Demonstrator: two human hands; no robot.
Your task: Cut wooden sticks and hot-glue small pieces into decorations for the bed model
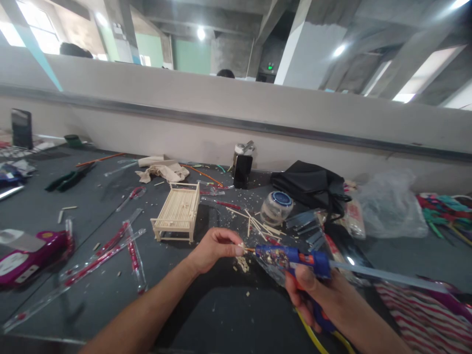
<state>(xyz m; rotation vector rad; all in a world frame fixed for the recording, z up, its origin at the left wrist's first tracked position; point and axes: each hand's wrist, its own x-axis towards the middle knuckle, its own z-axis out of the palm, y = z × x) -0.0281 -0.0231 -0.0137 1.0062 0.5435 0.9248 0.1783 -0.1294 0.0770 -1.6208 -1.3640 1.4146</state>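
Note:
In my right hand (313, 290) is a blue hot glue gun (278, 255), its handle gripped and its nozzle pointing left. A long clear glue stick (387, 276) runs out of its back end. My left hand (217, 250) pinches a small pale wooden piece (241, 247) right by the nozzle tip; whether the two touch I cannot tell. Beneath lies a little pile of cut wooden bits (242, 264). Left of my hands a miniature bed frame (179, 211) made of thin wooden sticks stands upright, with a few small bits on its slats.
Loose thin sticks (254, 223) and a clear jar with a blue lid (277, 206) lie beyond my hands. A phone (242, 171) leans upright near the wall. Red-and-clear plastic wrappers (134, 255) are scattered left; a black bag (309, 184) and a plastic bag (391, 204) sit right.

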